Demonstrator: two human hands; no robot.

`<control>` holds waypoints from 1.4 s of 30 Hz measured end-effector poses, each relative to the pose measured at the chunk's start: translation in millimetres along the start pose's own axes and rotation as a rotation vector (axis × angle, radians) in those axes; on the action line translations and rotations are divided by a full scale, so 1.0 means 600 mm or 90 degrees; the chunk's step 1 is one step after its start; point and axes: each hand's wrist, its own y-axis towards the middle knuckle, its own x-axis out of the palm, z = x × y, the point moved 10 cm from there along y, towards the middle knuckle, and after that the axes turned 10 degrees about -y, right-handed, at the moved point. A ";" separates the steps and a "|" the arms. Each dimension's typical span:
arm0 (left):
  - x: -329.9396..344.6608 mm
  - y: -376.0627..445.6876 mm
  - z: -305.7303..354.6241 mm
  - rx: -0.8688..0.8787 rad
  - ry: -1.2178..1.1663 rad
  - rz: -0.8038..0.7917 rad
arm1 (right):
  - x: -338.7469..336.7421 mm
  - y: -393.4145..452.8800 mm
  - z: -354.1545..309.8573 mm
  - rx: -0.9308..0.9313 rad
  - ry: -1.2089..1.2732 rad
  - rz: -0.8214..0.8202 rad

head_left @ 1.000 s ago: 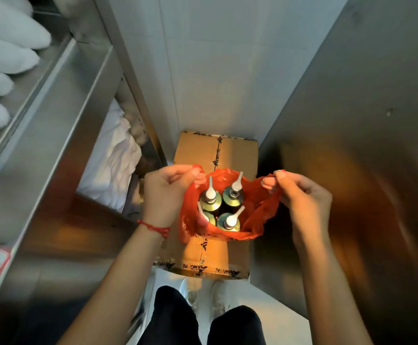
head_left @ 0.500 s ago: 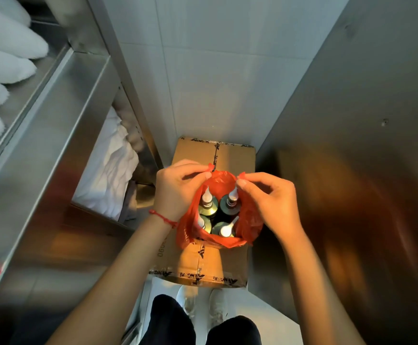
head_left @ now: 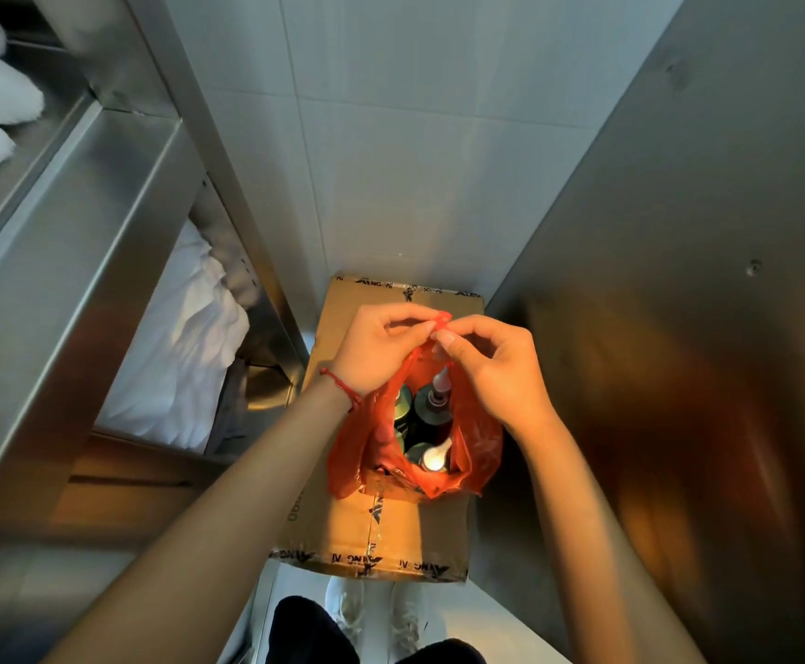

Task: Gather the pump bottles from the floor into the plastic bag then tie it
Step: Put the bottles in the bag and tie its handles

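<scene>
Pump bottles (head_left: pixel 431 408) with white nozzles stand inside the thin red plastic bag (head_left: pixel 479 445) on the taped brown cardboard box (head_left: pixel 393 531), while left hand (head_left: pixel 381 349) and right hand (head_left: pixel 496 371) pinch the bag's handles together above the box.

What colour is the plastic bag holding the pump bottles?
Red-orange, translucent plastic bag; clearest in the head view.

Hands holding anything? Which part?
Both the left hand and right hand pinch the red bag by its handles, brought together above the bottles.
</scene>
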 end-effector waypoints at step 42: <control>-0.010 -0.022 -0.069 -0.202 -0.041 -0.037 | -0.007 -0.017 0.068 0.037 0.000 0.095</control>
